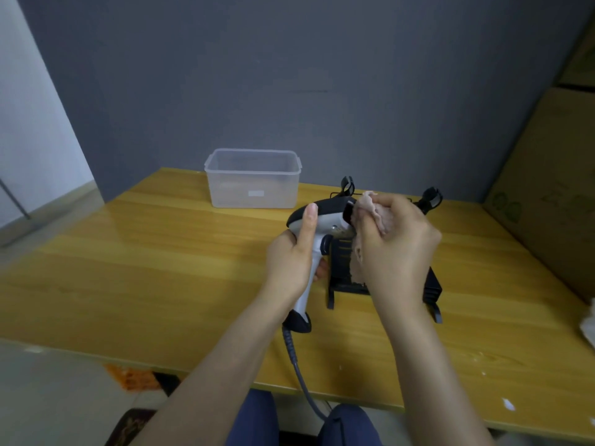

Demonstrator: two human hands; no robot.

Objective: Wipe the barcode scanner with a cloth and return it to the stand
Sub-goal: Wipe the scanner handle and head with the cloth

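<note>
A white and black barcode scanner (328, 217) is held above the wooden table (161, 268), its grey cable (299, 375) hanging off the front edge. My left hand (291, 255) grips its handle, thumb up along the back of the head. My right hand (396, 246) is closed on a crumpled pinkish cloth (370, 206), which is pressed against the scanner's front end. Behind and below my hands stands the black stand (431, 284), partly hidden, with two clip-like prongs sticking up at the back.
A clear plastic container (252, 178) sits at the back of the table, left of the stand. Cardboard boxes (553, 188) line the right side. Something white (589, 320) lies at the right edge. A grey wall closes the back.
</note>
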